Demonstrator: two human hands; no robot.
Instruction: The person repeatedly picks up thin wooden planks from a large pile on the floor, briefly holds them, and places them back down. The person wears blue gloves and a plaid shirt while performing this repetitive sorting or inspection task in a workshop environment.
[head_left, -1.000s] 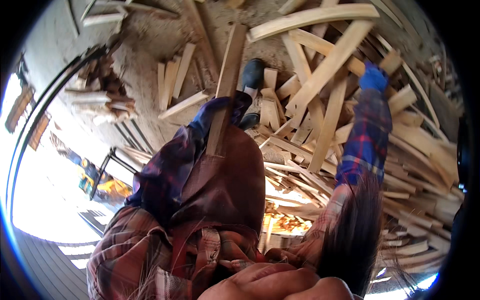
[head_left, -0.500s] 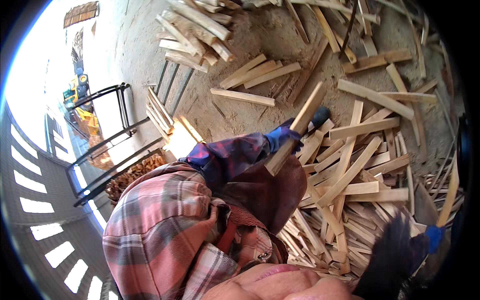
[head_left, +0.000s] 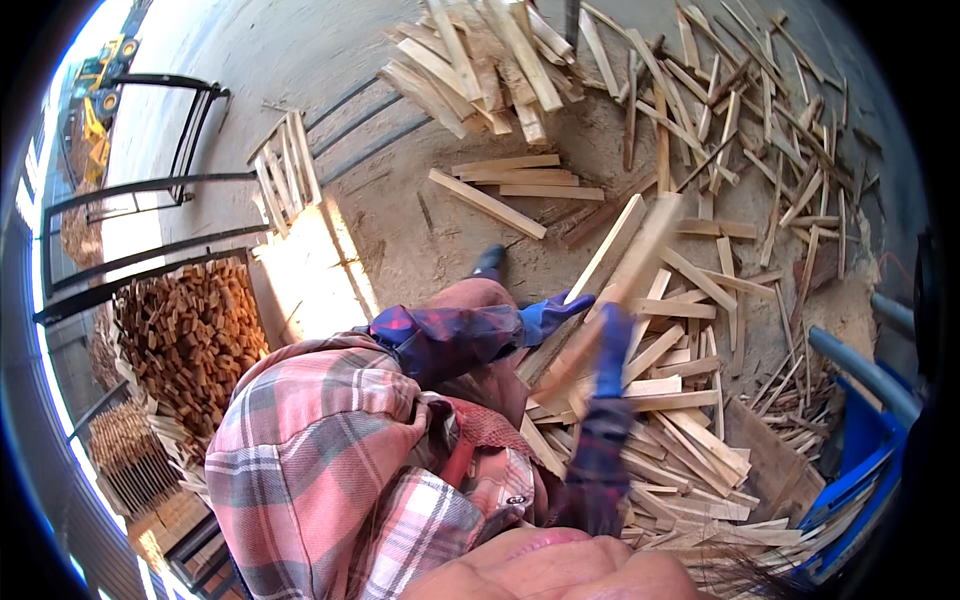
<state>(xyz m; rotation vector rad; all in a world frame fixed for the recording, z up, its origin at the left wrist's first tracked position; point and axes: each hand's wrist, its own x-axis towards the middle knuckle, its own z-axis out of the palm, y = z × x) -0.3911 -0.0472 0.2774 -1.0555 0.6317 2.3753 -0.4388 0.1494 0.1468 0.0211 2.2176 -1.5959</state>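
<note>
My left hand, in a blue glove, grips a pale wooden slat that slants up and away to the right. Right beside it lies a second, wider slat, smeared by motion. My right hand, gloved in blue as well and blurred, is closed on this second slat. The two slats run nearly side by side, their lower ends close to my lap. Below and to the right of my hands spreads a heap of loose slats.
A stack of slats rests beyond, near metal bars. Several slats lie on the dusty floor ahead. At left stand a black metal frame and a packed bundle of slats. A blue metal piece with a grey tube is at right.
My right hand has come in from the far lower right, with a slat, to beside my left hand. The view has turned to the right. My left hand still holds its slat.
</note>
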